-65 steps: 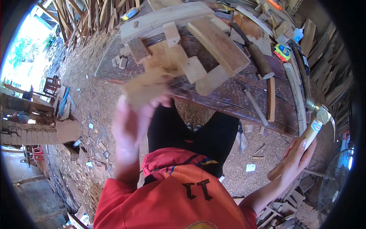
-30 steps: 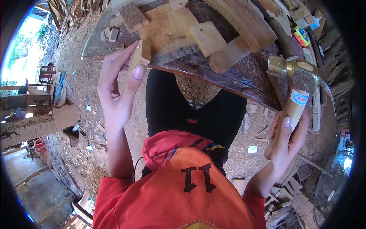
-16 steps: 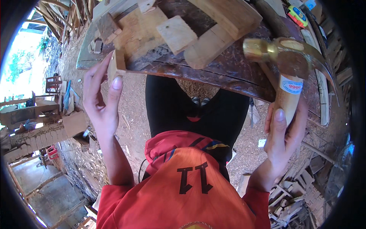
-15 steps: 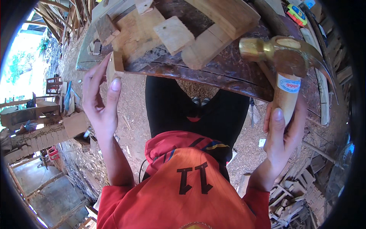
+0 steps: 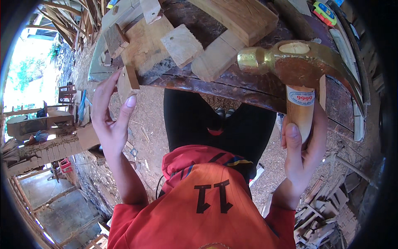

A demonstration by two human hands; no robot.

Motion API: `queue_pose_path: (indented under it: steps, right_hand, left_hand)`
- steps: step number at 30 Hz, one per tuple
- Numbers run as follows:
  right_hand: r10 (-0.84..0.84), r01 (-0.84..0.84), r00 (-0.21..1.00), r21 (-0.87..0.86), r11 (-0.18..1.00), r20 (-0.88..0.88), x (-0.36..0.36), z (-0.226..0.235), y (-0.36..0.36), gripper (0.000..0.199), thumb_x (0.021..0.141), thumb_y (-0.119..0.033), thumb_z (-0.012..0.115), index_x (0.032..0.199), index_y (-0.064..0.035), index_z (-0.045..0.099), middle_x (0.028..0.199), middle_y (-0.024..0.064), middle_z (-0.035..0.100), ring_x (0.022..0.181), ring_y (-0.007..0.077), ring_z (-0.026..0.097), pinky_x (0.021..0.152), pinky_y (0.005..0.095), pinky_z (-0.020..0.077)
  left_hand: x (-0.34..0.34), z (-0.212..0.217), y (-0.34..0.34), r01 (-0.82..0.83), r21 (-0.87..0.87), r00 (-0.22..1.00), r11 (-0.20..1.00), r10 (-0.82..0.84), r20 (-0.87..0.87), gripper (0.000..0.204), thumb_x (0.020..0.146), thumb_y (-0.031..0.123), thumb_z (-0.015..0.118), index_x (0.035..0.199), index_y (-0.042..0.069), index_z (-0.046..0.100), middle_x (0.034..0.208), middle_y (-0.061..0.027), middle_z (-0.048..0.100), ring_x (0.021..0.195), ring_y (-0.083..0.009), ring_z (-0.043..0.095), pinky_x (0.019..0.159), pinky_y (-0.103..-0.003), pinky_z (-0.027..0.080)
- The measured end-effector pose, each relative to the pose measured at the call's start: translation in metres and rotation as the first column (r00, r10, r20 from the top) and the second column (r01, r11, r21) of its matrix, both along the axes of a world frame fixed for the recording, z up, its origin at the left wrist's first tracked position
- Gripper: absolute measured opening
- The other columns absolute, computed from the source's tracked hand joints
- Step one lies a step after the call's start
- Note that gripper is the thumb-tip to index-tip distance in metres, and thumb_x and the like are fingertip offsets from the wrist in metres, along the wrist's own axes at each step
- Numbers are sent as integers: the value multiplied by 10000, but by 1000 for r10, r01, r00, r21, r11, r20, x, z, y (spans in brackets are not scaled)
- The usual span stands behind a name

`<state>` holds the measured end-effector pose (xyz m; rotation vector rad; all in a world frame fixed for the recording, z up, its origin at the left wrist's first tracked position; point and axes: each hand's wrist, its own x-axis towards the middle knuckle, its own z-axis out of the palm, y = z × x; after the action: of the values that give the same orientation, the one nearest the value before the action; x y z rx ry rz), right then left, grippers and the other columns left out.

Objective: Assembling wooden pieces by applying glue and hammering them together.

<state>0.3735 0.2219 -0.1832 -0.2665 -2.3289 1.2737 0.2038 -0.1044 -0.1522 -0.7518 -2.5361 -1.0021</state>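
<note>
My left hand [image 5: 110, 118] pinches a small wooden block [image 5: 128, 84] between thumb and fingers, at the near left corner of the dark wooden bench [image 5: 207, 89]. In my right hand [image 5: 304, 147] is a claw hammer [image 5: 300, 110], gripped by its light wooden handle. Its brassy head is raised over the bench's right side, striking face to the left and claw to the right. Between the hands, a square wood piece with a small hole [image 5: 182, 45] and a round-ended board [image 5: 219, 56] lie on the bench.
A thick plank [image 5: 244, 20] lies across the far part of the bench. A yellow-green tape measure [image 5: 324, 14] is at the far right. Another small block [image 5: 115, 40] rests at the left. Wood offcuts [image 5: 319, 216] are heaped on the floor at lower right.
The hammer has shifted left and its head looks larger, closer to the camera. The left hand's block sits slightly lower in view. Both hands keep their grip.
</note>
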Motion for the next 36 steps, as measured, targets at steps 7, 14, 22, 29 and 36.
queue_pose_path:
  steps: [7, 14, 22, 29, 36]
  right_hand:
    - [11, -5, 998, -103, 995, 57, -9, 23, -19, 510, 960, -247, 689, 1384, 5, 561, 1287, 219, 668, 1182, 355, 669, 1002, 431, 514]
    - [323, -313, 947, 225, 923, -8, -53, 70, -48, 494, 967, -202, 671, 1405, -3, 560, 1300, 208, 669, 1147, 341, 695, 953, 387, 525]
    - [354, -329, 935, 358, 874, -5, -86, 104, -88, 472, 972, -230, 694, 1388, -36, 586, 1265, 196, 691, 1149, 342, 702, 941, 403, 543]
    - [234, -264, 964, 607, 750, 129, -89, 108, -90, 434, 962, -240, 696, 1380, -161, 608, 1101, 174, 736, 843, 366, 746, 689, 420, 583]
    - [166, -96, 983, 562, 821, -74, -83, 122, -87, 533, 991, -308, 650, 1425, -15, 549, 1300, 253, 651, 1173, 319, 680, 971, 408, 508]
  left_hand:
    - [3, 23, 7, -18, -153, 999, 988, 11, -44, 520, 803, 143, 816, 1289, 9, 686, 1151, -138, 697, 1066, -257, 640, 983, -372, 466]
    - [-3, 29, 3, 23, -152, 995, 988, -38, -97, 547, 742, 225, 878, 1225, 17, 728, 997, -117, 671, 928, -280, 627, 861, -367, 495]
    - [-14, 23, -7, 147, -44, 978, 988, -152, -146, 497, 738, 253, 876, 1155, 16, 746, 929, -87, 644, 880, -273, 609, 801, -380, 503]
    - [-17, 22, -11, 183, 9, 975, 983, -180, -127, 538, 687, 251, 892, 1159, 32, 756, 910, -70, 639, 854, -264, 596, 781, -371, 492]
    - [-22, 19, -10, 197, 35, 973, 980, -191, -131, 518, 686, 244, 893, 1145, 42, 761, 885, -53, 624, 837, -251, 576, 761, -363, 482]
